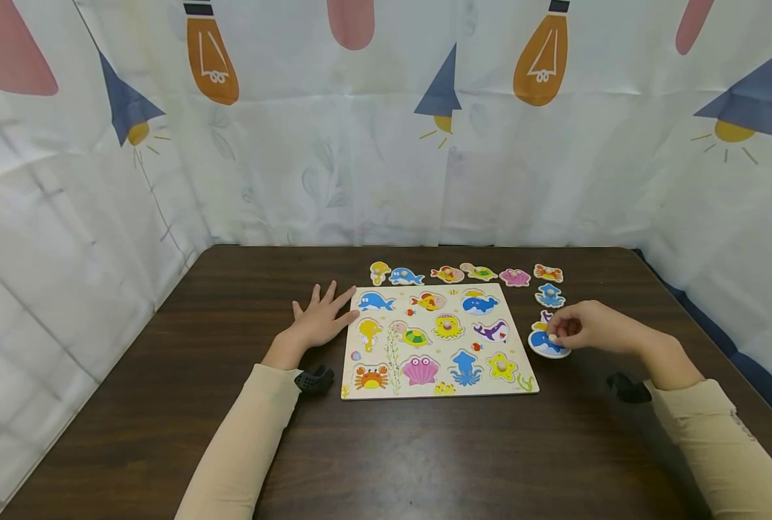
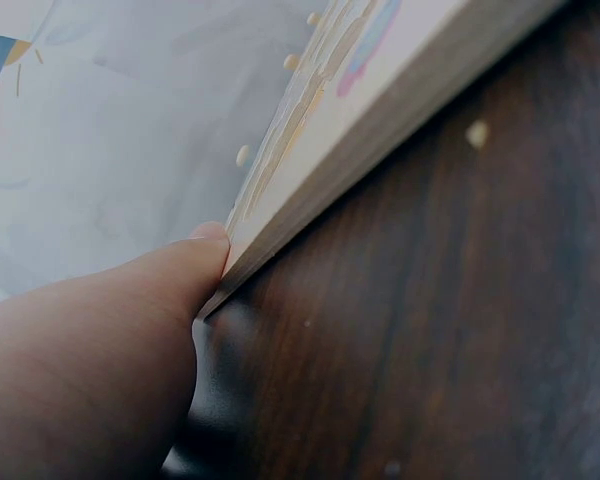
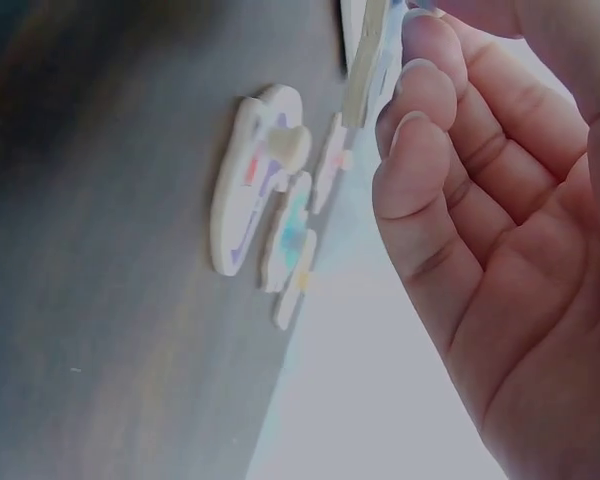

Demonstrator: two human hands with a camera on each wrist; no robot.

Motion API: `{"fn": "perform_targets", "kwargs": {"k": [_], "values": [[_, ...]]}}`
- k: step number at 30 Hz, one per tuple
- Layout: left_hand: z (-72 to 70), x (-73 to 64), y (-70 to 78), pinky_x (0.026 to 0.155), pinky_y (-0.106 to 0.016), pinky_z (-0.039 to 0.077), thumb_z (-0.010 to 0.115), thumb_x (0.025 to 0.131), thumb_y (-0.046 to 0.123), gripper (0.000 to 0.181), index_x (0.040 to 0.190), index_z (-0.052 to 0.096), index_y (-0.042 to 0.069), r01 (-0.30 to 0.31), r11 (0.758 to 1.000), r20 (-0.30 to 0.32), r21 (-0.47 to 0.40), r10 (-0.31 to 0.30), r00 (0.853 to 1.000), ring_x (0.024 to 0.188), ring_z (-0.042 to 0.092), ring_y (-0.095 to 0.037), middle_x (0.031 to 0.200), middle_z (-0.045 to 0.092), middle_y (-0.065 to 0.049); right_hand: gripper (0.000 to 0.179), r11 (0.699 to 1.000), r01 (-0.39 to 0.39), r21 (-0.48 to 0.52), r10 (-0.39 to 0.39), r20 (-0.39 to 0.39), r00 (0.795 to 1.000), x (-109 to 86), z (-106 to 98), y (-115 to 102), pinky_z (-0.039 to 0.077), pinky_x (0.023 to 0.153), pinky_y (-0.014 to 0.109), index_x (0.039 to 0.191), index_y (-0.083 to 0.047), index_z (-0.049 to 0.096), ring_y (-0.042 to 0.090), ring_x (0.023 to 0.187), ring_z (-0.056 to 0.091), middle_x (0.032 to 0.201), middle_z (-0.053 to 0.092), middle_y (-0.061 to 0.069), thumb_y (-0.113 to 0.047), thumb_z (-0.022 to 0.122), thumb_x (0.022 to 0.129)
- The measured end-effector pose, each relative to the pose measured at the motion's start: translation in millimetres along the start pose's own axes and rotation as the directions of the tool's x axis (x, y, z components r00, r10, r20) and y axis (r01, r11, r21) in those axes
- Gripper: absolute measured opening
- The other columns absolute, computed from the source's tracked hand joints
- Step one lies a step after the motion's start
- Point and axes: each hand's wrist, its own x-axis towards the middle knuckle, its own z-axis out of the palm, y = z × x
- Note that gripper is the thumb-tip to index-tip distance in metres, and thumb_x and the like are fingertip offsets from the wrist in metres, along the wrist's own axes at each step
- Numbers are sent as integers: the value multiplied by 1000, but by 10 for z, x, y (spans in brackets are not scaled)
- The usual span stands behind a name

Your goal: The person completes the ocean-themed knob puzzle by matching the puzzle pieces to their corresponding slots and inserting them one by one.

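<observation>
The right hand point(image 1: 583, 328) pinches the knob point(image 1: 552, 337) of 1 blue whale piece point(image 1: 544, 344), right of the puzzle board point(image 1: 447, 348), whose edge the left hand point(image 1: 318, 322) touches, fingers spread, so the step seems picking up, and the next move likely calls for matching its outline on the board.

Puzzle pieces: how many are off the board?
9 visible: seahorse, dolphin, fish, turtle, shell beyond the board; crab, squid, part-hidden purple piece to its right; blue whale in the right hand.

The board point(image 2: 380, 138) looks like smooth wood, the table point(image 1: 424, 462) glossy wood grain, the curtain point(image 1: 386, 202) creased cloth.
</observation>
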Motion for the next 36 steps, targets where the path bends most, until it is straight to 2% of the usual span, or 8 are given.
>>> {"fn": "perform_targets", "kwargs": {"k": [7,17,30,36], "values": [[1,3,1,107,-81,-8,43,109,51,69,166,19,21,7,1000,3,6,-7,1000,152,-8,-51,169,2,-22,7,1000,2,-17,-2,-9,1000,77,-102,-54,49,63,25,98,-4,73,11,73,53,79,59,-4,-4,75,91],[1,-13,10,107,-81,-8,44,108,51,70,166,20,20,11,1000,2,-1,-11,1000,152,-8,-50,169,2,-22,7,995,49,-89,-54,-49,997,355,-203,-147,47,62,25,97,-5,73,15,73,53,79,58,-4,0,73,91],[7,2,9,107,-81,-8,44,108,51,70,166,20,20,4,1000,-5,1,-4,1000,152,-8,-51,169,3,-23,9,980,118,-162,-135,-98,986,687,-125,-135,47,63,26,95,-5,73,14,72,52,79,59,-4,2,74,89],[22,19,-11,107,-81,-8,43,108,53,70,166,20,21,5,1000,-10,3,-5,1000,152,-8,-50,169,2,-22,10,967,133,-215,-156,-93,983,847,-66,-155,45,63,27,97,-6,75,13,71,52,79,61,-5,0,75,89]]}}
